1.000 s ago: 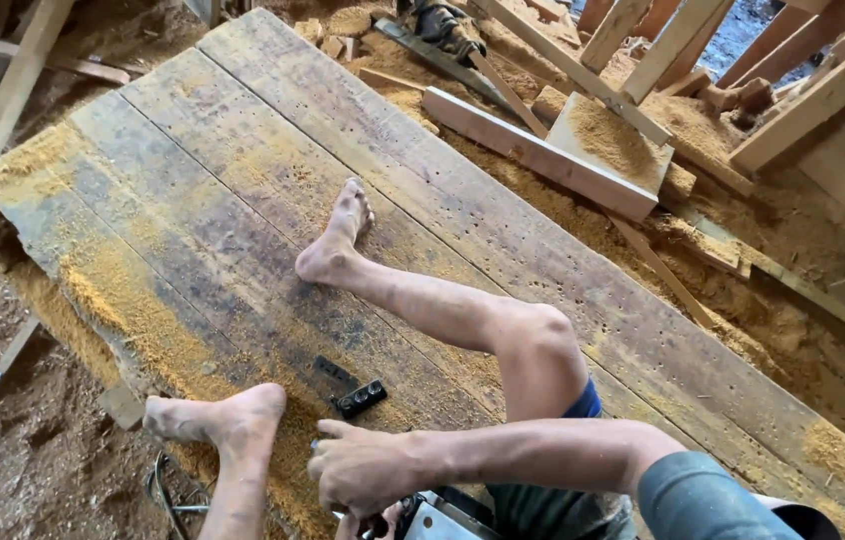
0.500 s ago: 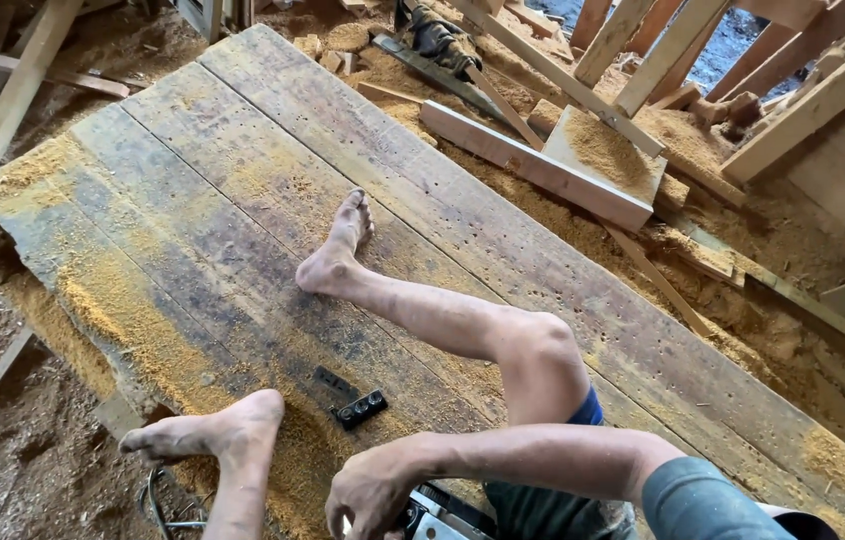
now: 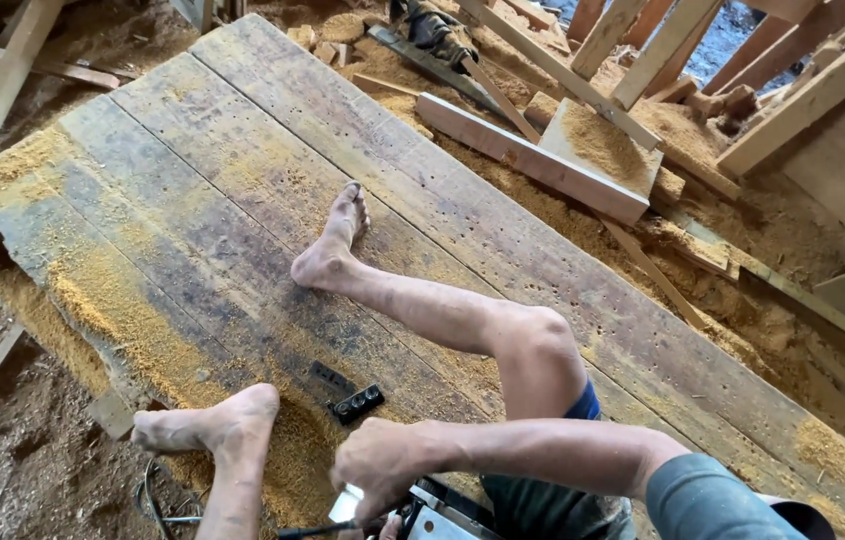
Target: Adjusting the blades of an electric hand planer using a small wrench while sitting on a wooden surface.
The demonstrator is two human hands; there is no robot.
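— What lies out ahead of the hand?

— A platform of wide, weathered planks, dark and stained, dusted with yellow sawdust that is thickest along the edge to its left.

— And beyond the planks?

— Farther off and to the right, a pale timber beam lies in heaps of sawdust, with slanting wooden battens crossing above it. A dark bundle sits at the far end.

— The floor?

— Left of the hand, below the platform, bare ground strewn with shavings and loose offcuts. Daylight falls evenly over everything.
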